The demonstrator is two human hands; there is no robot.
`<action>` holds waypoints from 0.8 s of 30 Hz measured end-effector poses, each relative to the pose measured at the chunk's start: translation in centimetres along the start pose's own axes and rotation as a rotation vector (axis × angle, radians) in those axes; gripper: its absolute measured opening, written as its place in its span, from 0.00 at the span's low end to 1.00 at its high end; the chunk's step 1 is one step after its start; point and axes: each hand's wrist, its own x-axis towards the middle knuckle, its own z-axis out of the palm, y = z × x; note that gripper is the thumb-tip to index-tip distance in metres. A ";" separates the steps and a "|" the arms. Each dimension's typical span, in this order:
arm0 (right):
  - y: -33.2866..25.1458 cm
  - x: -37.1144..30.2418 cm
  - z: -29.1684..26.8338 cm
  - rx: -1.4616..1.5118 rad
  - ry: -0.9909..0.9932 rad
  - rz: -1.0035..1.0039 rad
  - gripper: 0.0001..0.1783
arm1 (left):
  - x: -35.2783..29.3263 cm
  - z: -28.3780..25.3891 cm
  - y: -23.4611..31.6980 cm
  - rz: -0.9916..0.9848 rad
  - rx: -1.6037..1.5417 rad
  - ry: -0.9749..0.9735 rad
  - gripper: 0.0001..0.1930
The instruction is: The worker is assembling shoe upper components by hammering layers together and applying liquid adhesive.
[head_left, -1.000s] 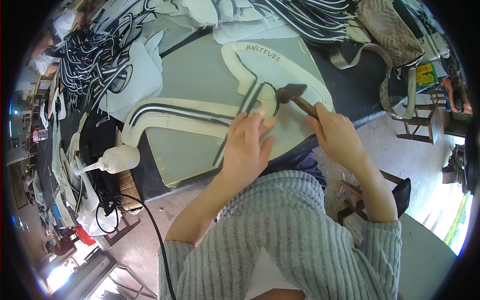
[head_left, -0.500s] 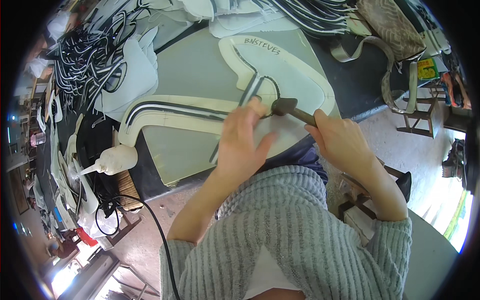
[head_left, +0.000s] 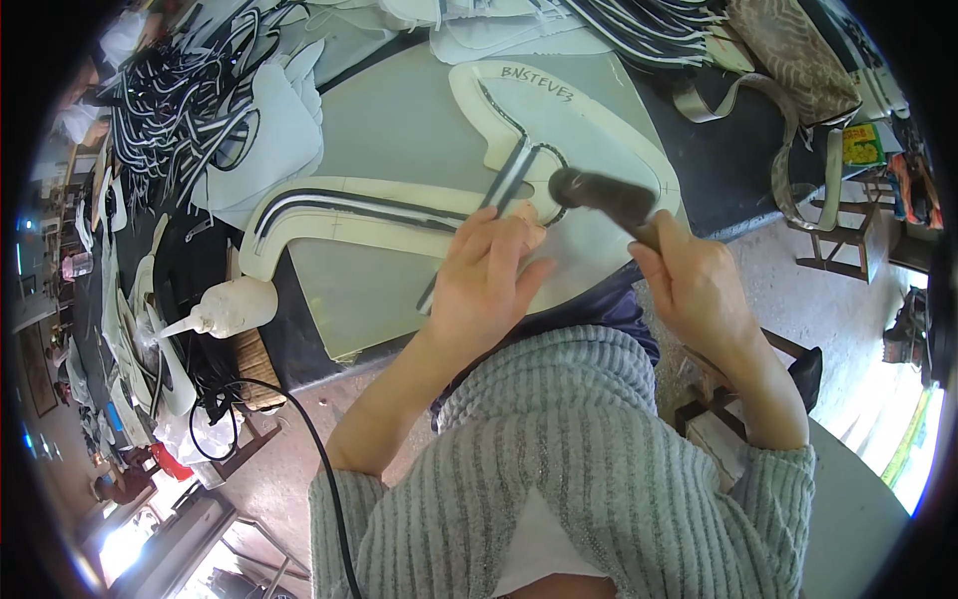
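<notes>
My right hand is closed round the handle of a dark-headed hammer, whose head is raised and slightly blurred above the work. My left hand has its fingers bent down on a cream curved piece, with the thumb apart; what lies under the fingertips is hidden. A black-and-white strip runs along this piece's curve. A similar strip passes beside my left fingers. Another cream curved piece, with dark trim on its inner edge and handwriting, lies beyond. Both rest on a grey board.
A white squeeze bottle lies left of the board. Tangled black-and-white strips and pale cut pieces lie at the far left. More strips and a patterned bag with a strap are at the back right. A black cable hangs at left.
The hammer head has lifted from beside my left fingertips and swung to the right. My right hand stays round the handle. My left hand stays at nearly the same place on the work.
</notes>
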 end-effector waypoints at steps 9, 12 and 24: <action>0.0 0.0 0.7 -0.169 -0.185 -0.042 0.16 | 0.4 -1.2 0.2 -0.156 -0.006 -0.052 0.30; 0.4 0.0 1.1 -0.166 -0.157 -0.061 0.16 | 0.5 -2.0 -1.1 -0.078 -0.045 -0.079 0.32; -0.9 0.1 0.7 -0.084 -0.068 -0.157 0.16 | 0.3 -2.0 -2.1 0.078 -0.036 -0.082 0.27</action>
